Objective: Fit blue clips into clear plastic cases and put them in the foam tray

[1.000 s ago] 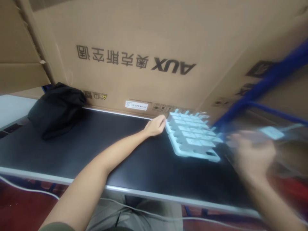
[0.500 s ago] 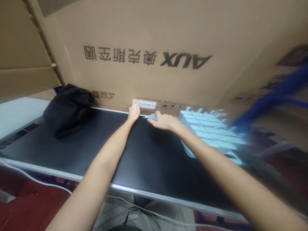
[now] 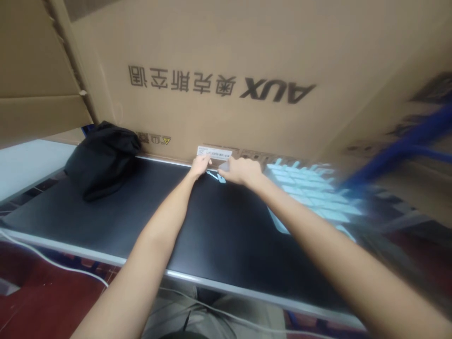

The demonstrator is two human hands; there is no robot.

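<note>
My left hand point(image 3: 200, 166) is closed, its fingers curled at the back edge of the black mat point(image 3: 219, 235), just below a white barcode label point(image 3: 214, 152). What its fingertips hold, if anything, is hidden. Close on its right, my right hand point(image 3: 246, 171) is closed with a small flat greyish piece point(image 3: 224, 166) showing at its thumb. Between and slightly below the hands is a small light-blue plastic piece point(image 3: 221, 179). Its thin strip reaches toward my left fingertips; whether they touch it I cannot tell.
A large cardboard box point(image 3: 268, 52) with upside-down print stands along the back. On the left lies a black cloth bundle point(image 3: 102, 160). A stack of light-blue slatted plastic parts point(image 3: 307, 193) sits right of my right hand. A blue metal frame point(image 3: 395, 146) rises farther right.
The small light-blue piece shows lower, below my right fingers rather than at their tips. The greyish piece appears at my right thumb. My left hand has turned and its fingers point more rightward.
</note>
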